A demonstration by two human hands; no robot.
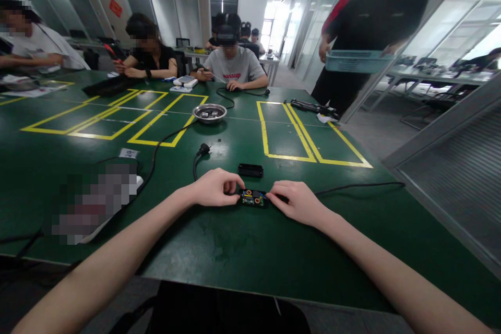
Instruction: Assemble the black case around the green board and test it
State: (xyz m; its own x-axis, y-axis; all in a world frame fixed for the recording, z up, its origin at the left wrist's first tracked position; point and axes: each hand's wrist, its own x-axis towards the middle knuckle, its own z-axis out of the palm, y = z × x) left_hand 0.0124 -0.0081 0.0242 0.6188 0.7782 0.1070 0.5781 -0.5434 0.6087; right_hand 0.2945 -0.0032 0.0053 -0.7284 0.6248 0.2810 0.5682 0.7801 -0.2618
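Close in front of me lies an opened power adapter [253, 198], a small black case half with a circuit board and copper coils exposed. My left hand [216, 188] is closed on its left end, thumb and forefinger at the edge. At the opposite end, my right hand [294, 200] pinches the case or the wires entering it; the fingertips partly hide which. A black cable [360, 186] runs out to the right from behind that hand. Just beyond the adapter sits the other black case half [250, 170], hollow side up. A black plug [204, 150] on a cord lies past my left hand.
A metal bowl [210, 113] with small parts stands farther back on the green table [219, 255]. To the left is a blurred power strip [102, 203]. Yellow tape marks rectangles. Several people sit opposite; one person stands at right holding a blue basket [354, 61].
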